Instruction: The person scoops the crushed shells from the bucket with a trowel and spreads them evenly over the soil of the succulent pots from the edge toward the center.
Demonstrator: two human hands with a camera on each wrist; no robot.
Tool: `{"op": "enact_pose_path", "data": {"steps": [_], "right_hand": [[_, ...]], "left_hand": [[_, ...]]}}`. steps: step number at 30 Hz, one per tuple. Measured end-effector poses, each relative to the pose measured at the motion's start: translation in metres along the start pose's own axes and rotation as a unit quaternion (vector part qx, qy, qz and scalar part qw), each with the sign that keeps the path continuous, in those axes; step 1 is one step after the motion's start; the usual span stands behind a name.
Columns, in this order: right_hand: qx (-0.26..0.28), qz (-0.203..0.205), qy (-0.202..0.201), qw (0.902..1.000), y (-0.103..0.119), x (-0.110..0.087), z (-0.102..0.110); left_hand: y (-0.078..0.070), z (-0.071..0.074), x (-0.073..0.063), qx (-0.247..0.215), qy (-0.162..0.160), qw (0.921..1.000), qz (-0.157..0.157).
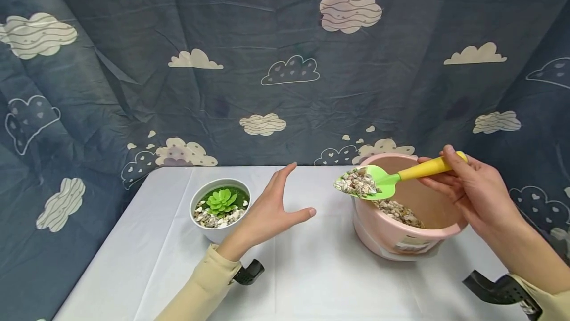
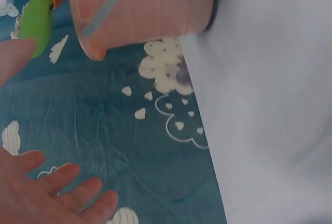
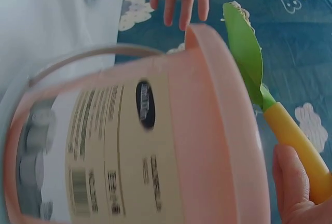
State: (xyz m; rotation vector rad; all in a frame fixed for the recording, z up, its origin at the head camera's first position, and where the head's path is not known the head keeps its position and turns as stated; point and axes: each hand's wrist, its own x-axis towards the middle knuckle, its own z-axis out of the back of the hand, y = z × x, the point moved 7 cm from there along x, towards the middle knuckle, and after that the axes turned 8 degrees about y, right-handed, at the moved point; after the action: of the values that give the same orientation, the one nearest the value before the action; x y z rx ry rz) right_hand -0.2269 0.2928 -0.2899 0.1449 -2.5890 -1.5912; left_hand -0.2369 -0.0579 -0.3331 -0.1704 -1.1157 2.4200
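Observation:
My right hand point(image 1: 476, 187) grips the yellow handle of a green garden trowel point(image 1: 386, 182). A heap of small mottled pebbles point(image 1: 356, 182) lies on the blade, which is over the left rim of a pink bucket point(image 1: 411, 232). More pebbles point(image 1: 398, 212) sit inside the bucket. My left hand point(image 1: 267, 209) hovers between the bucket and a white pot point(image 1: 215, 234), thumb and fingers spread, holding nothing. In the pot are a green succulent point(image 1: 221, 201), white and brown pebbles and a dark green surface. The right wrist view shows the trowel point(image 3: 246, 53) beyond the bucket's rim.
A white cloth covers the table point(image 1: 311, 281). Behind it hangs a dark blue curtain point(image 1: 276, 24) with cloud prints. The bucket has a grey handle point(image 3: 93, 55) and a paper label point(image 3: 124, 151) on its side.

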Motion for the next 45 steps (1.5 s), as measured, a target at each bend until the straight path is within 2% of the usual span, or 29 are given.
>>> {"op": "enact_pose_path", "data": {"steps": [3,8,12,15,22,28,33,36,39,45], "right_hand": [[0.017,0.004,0.012,0.9998,-0.002,0.0,-0.006],[0.05,0.002,0.028,0.9984,-0.007,0.003,-0.016],[0.044,-0.002,0.028,0.9986,-0.012,0.005,-0.022],[0.042,0.0,0.03,0.9987,-0.015,0.006,-0.026],[0.039,0.016,0.044,0.9981,-0.02,0.011,-0.039],[0.052,0.032,0.066,0.9959,-0.021,0.015,-0.05],[0.068,0.029,0.07,0.9948,-0.025,0.017,-0.059],[0.055,0.024,0.061,0.9963,-0.029,0.017,-0.063],[0.054,0.021,0.068,0.996,-0.031,0.018,-0.069],[0.058,0.025,0.086,0.9943,-0.036,0.02,-0.078]], "left_hand": [[0.003,0.007,-0.005,0.006,-0.014,0.9999,0.0],[0.003,0.019,-0.015,0.01,-0.024,0.9995,-0.018],[0.002,0.027,-0.025,0.027,-0.023,0.9987,-0.036],[0.003,0.035,-0.034,0.05,-0.028,0.9977,-0.036],[0.007,0.06,-0.053,0.079,-0.069,0.994,-0.031],[0.018,0.075,-0.068,0.089,-0.101,0.9908,-0.014],[0.036,0.086,-0.077,0.073,-0.12,0.9898,0.023],[0.049,0.092,-0.084,0.052,-0.113,0.9909,0.051],[0.061,0.094,-0.089,0.029,-0.098,0.992,0.075],[0.085,0.096,-0.092,0.0,-0.07,0.9932,0.093]]}}
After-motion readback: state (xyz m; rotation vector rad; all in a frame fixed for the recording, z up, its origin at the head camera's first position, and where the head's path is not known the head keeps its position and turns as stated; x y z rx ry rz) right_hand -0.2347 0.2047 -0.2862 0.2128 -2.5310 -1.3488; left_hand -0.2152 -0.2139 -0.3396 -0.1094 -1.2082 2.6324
